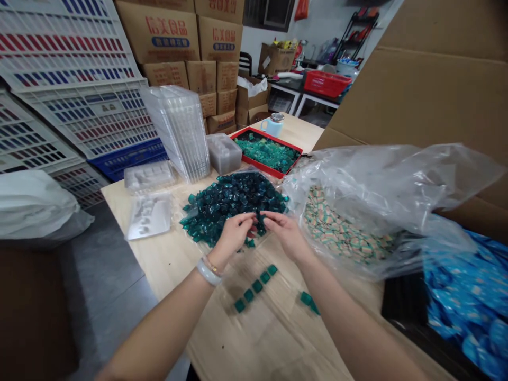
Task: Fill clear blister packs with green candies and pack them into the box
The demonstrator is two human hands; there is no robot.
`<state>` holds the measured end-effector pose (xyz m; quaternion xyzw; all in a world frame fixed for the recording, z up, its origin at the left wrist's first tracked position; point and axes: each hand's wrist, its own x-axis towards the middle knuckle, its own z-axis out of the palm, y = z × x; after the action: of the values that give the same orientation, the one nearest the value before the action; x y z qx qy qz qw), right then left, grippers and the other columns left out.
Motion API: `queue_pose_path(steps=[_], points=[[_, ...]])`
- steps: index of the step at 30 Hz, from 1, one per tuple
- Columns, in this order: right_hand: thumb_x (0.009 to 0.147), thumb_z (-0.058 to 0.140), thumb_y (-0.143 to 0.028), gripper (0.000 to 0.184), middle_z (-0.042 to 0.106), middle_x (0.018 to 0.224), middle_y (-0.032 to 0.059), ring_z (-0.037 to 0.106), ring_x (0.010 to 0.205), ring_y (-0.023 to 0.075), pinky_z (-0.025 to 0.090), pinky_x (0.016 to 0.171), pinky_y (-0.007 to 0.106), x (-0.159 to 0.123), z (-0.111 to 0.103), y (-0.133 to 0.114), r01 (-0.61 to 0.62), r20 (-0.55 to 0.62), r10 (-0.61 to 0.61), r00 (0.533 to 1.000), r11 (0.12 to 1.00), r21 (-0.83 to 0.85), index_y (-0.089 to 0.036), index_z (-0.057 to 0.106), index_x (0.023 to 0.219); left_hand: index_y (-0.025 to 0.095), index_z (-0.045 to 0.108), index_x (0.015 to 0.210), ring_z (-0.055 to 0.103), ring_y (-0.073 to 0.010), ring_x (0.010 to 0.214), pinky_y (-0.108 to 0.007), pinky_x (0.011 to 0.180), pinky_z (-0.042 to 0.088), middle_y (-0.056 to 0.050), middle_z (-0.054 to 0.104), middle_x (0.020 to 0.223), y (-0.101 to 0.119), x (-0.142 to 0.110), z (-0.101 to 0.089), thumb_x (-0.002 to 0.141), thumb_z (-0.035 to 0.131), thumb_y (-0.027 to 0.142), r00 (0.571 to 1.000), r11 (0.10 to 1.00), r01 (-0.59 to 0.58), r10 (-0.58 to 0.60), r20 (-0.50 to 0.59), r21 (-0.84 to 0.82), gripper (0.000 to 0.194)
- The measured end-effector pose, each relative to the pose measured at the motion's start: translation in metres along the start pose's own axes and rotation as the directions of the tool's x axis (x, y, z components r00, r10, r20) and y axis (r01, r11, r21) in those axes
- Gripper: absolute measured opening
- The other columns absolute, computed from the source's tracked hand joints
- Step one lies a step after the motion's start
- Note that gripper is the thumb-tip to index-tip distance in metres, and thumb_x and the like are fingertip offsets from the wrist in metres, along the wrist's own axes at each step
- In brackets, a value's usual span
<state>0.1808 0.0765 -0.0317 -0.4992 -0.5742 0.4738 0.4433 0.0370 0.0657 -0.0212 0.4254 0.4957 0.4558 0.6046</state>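
My left hand (237, 231), with a pale bangle at the wrist, hovers over the near edge of a pile of dark green translucent pieces (242, 193). Its fingers are curled together, and what they hold is hidden. Close beside it, my right hand (282, 231) has thumb and fingers pinched toward the left fingertips. Whether a green piece sits in that pinch is too small to make out. Nearer to me, several green square pieces (257, 286) lie in a slanted row on the wooden table (254, 344). More green pieces (306, 298) show beside my right forearm.
Right of the pile, a clear plastic bag (357, 174) holds many small beige-and-green pieces. Behind stand a red-rimmed tray (273, 172) of green bits and a light blue mug (273, 126). Stacked clear plastic trays (178, 132) are at left, with a white molded tray (150, 216) nearer.
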Motion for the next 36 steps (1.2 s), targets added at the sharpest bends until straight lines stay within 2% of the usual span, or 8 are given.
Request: queue_pose_path(steps=[6,13,18,23,26,29,32,36], points=[[0.068,0.058,-0.029,0.019,0.053,0.069,-0.0023,0.051,0.064,0.0115,0.042,0.061,0.025,-0.068,-0.005,0.001,-0.007,-0.179,0.020,0.984,0.997,0.076,-0.020,0.048,0.082,0.011,0.057,0.071,0.042,-0.0043,0.044,-0.016,0.043,0.032,0.002,0.049,0.054,-0.011,-0.039,0.033,0.064,0.057,0.021,0.943,0.942,0.255,-0.192,0.270,-0.220,0.012],[0.081,0.041,-0.025,0.013,0.056,0.078,0.0023,0.053,0.074,0.0139,0.043,0.070,0.028,-0.163,-0.007,0.000,-0.037,-0.397,-0.041,0.917,0.982,-0.187,-0.020,0.053,0.083,0.014,0.048,0.071,0.028,-0.0016,0.038,-0.015,0.035,0.014,0.007,0.036,0.047,-0.039,-0.098,0.056,0.065,0.061,0.040,0.747,0.852,0.510,-0.370,0.552,-0.120,0.030],[0.078,0.047,-0.024,0.017,0.060,0.084,0.0048,0.056,0.078,0.0153,0.045,0.070,0.028,-0.224,-0.017,-0.002,-0.096,-0.371,0.012,0.929,0.973,-0.208,-0.020,0.056,0.093,0.012,0.049,0.068,0.026,-0.0017,0.038,-0.017,0.036,0.013,0.007,0.035,0.049,-0.054,-0.126,0.076,0.072,0.051,0.047,0.706,0.896,0.441,-0.385,0.595,0.056,0.035],[0.077,0.047,-0.021,0.019,0.060,0.080,0.0044,0.057,0.070,0.0136,0.045,0.065,0.026,-0.242,-0.055,0.009,-0.130,-0.363,0.000,0.932,0.933,-0.334,-0.018,0.055,0.094,0.013,0.047,0.068,0.029,-0.0032,0.041,-0.017,0.038,0.018,0.006,0.037,0.050,-0.064,-0.130,0.109,0.073,0.050,0.042,0.682,0.921,0.366,-0.363,0.635,0.133,0.029],[0.076,0.046,-0.021,0.015,0.058,0.074,0.0040,0.054,0.065,0.0131,0.043,0.061,0.025,-0.233,-0.079,0.017,-0.183,-0.352,-0.038,0.935,0.799,-0.573,-0.016,0.056,0.087,0.015,0.047,0.071,0.038,-0.0048,0.045,-0.017,0.040,0.025,0.005,0.043,0.056,-0.067,-0.125,0.120,0.071,0.051,0.031,0.763,0.912,0.392,-0.397,0.510,0.123,0.017],[0.078,0.045,-0.022,0.014,0.058,0.077,0.0061,0.053,0.072,0.0163,0.040,0.066,0.027,-0.219,-0.091,0.024,-0.227,-0.275,-0.004,0.961,0.555,-0.800,-0.016,0.058,0.081,0.015,0.049,0.076,0.049,-0.0071,0.059,-0.017,0.051,0.036,0.001,0.051,0.068,-0.070,-0.121,0.121,0.065,0.048,0.010,0.829,0.905,0.424,-0.403,0.388,0.035,0.013],[0.079,0.045,-0.024,0.016,0.059,0.082,0.0072,0.052,0.080,0.0188,0.036,0.071,0.029,-0.209,-0.091,0.029,-0.218,-0.209,0.063,0.976,0.350,-0.911,-0.017,0.059,0.078,0.012,0.053,0.075,0.052,-0.0083,0.067,-0.020,0.062,0.041,-0.003,0.055,0.072,-0.074,-0.120,0.116,0.061,0.043,0.002,0.805,0.886,0.463,-0.433,0.405,0.029,0.020],[0.079,0.046,-0.026,0.015,0.058,0.083,0.0061,0.052,0.080,0.0189,0.034,0.072,0.030,-0.202,-0.091,0.034,-0.181,-0.161,0.097,0.982,0.265,-0.947,-0.019,0.059,0.080,0.011,0.057,0.080,0.055,-0.0098,0.072,-0.021,0.068,0.042,-0.004,0.059,0.078,-0.078,-0.121,0.109,0.063,0.056,0.009,0.780,0.891,0.454,-0.399,0.481,0.002,0.017]])
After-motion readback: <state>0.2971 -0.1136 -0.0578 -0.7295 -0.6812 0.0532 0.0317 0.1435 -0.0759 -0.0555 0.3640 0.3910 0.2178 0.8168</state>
